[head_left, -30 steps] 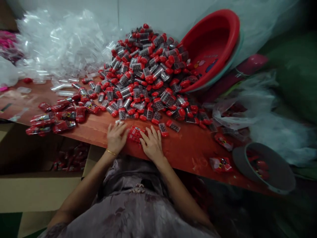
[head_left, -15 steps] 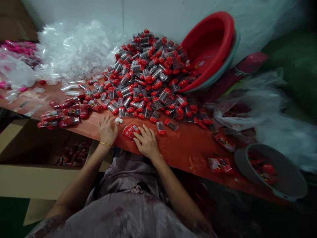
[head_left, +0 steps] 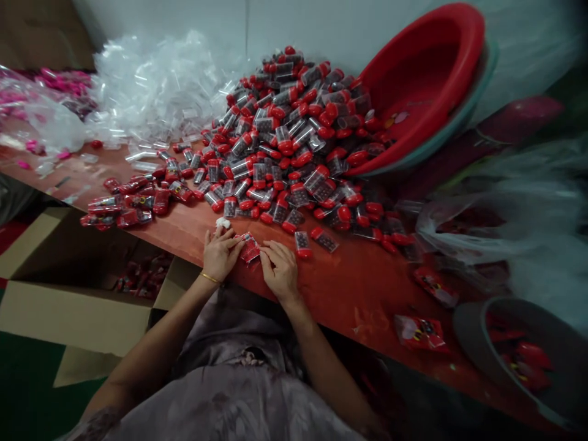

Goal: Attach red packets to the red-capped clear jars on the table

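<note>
A small red printed plastic wrapper (head_left: 249,248) is between my hands near the table's front edge. My left hand (head_left: 220,254), with a gold bangle at the wrist, pinches its left side. The fingertips of my right hand (head_left: 279,268) are closed on its right side. Just behind my left fingers lies a small white crumpled bit (head_left: 223,223). Beyond my hands rises a big heap of clear tubes with red caps and dark contents (head_left: 275,141). Two such tubes, one of them standing apart (head_left: 302,244), lie to the right of the wrapper.
Filled red packets (head_left: 133,202) lie at left, above an open cardboard box (head_left: 78,312) holding more. Behind is a pile of clear plastic tubes (head_left: 156,92). A tilted red basin (head_left: 422,67) leans at the back right. A grey basin (head_left: 478,331) and flat wrappers (head_left: 420,332) stand at right.
My left hand has moved right and taken hold of the wrapper's left side. My right hand has shifted to its right edge. The wrapper is turned, and the camera view has shifted.
</note>
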The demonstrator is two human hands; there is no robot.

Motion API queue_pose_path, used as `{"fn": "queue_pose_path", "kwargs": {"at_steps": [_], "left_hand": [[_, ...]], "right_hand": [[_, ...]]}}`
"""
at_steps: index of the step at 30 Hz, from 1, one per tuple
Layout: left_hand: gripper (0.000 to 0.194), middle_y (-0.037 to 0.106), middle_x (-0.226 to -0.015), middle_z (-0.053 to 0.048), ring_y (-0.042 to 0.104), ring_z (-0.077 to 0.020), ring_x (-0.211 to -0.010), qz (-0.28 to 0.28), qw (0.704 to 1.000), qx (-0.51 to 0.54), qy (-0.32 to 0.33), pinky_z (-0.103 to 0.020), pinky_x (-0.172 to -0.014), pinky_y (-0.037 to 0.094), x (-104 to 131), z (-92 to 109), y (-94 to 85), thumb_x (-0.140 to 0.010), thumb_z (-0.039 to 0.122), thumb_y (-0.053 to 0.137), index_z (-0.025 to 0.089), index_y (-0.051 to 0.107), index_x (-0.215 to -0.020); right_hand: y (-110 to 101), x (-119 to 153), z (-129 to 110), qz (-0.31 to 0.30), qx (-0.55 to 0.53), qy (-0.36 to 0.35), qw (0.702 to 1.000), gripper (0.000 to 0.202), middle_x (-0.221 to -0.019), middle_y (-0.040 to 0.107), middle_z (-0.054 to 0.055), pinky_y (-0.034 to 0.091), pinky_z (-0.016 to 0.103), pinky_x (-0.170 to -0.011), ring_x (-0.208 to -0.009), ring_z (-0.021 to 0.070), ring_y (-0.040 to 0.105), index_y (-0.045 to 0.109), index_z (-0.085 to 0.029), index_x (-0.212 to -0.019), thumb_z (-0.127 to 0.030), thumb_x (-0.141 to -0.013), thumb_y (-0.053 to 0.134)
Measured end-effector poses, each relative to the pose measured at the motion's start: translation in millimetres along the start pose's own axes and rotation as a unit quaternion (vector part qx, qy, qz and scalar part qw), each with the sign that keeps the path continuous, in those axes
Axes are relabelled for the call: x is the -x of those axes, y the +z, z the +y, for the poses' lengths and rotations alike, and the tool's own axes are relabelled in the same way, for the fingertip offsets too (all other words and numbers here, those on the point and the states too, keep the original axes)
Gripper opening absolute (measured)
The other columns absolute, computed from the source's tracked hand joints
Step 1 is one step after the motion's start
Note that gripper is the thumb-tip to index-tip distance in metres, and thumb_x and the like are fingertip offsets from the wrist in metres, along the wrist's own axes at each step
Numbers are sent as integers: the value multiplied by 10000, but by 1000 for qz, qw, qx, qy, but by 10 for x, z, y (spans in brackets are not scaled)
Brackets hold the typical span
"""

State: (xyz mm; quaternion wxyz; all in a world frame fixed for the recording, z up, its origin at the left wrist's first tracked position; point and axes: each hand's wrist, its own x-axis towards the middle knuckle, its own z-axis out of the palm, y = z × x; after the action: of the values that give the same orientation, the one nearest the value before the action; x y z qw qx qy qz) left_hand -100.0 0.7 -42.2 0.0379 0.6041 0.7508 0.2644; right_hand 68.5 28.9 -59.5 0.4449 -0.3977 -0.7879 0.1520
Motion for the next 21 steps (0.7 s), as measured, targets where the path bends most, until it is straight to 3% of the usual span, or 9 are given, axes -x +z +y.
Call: {"fn": "queue_pose_path", "kwargs": {"at_steps": [6, 9, 13, 16, 18, 21], "left_hand": [[233, 601, -1269, -87, 461, -269, -1277, 36, 995, 93, -24, -555, -1087, 217, 11, 95, -210, -855, 366, 531, 263, 728, -928], [225, 590, -1284, -89, 462, -270, -1276, 22, 992, 127, -4, -551, -1091, 216, 16, 175, -353, -845, 356, 547, 262, 724, -948], [275, 598, -1280, -84, 469, -262, -1269, 14, 977, 213, -3, -491, -1108, 231, 67, 232, -449, -810, 339, 595, 246, 693, -1050], [427, 668, -1167, -86, 589, -243, -1121, -10, 916, 388, -100, -372, -997, 411, 151, 222, -453, -742, 388, 669, 204, 657, -1127], [415, 731, -945, -85, 667, -224, -910, -95, 844, 496, -179, -310, -837, 502, 217, 214, -444, -702, 454, 692, 155, 711, -988], [442, 713, -693, -67, 663, -189, -676, -211, 738, 586, -259, -280, -645, 523, 294, 238, -432, -654, 534, 700, 120, 734, -803]], "right_hand": [[-38, 12, -61, 20, -22, 5, 1000, 271, -991, 708, 93, 479, 392, -865, -945, 219, 618, 639, -183, -1077, -329, -878, 528], [-7, -38, -237, 15, -45, 64, 997, 329, -910, 700, 88, 495, 376, -804, -861, 220, 610, 634, -177, -1074, -403, -853, 546], [72, -147, -501, 13, -160, 162, 974, 234, -768, 683, 31, 496, 288, -667, -704, 167, 599, 673, -201, -882, -382, -861, 527], [98, -178, -593, 29, -213, 194, 957, 238, -633, 637, -7, 460, 249, -568, -578, 134, 559, 641, -193, -727, -330, -868, 506], [94, -163, -611, 39, -172, 179, 968, 256, -599, 609, -5, 440, 251, -554, -563, 136, 540, 610, -194, -667, -321, -863, 505], [81, -124, -623, 39, -77, 136, 987, 285, -636, 618, 23, 438, 273, -601, -616, 156, 553, 598, -201, -668, -324, -888, 464]]}}
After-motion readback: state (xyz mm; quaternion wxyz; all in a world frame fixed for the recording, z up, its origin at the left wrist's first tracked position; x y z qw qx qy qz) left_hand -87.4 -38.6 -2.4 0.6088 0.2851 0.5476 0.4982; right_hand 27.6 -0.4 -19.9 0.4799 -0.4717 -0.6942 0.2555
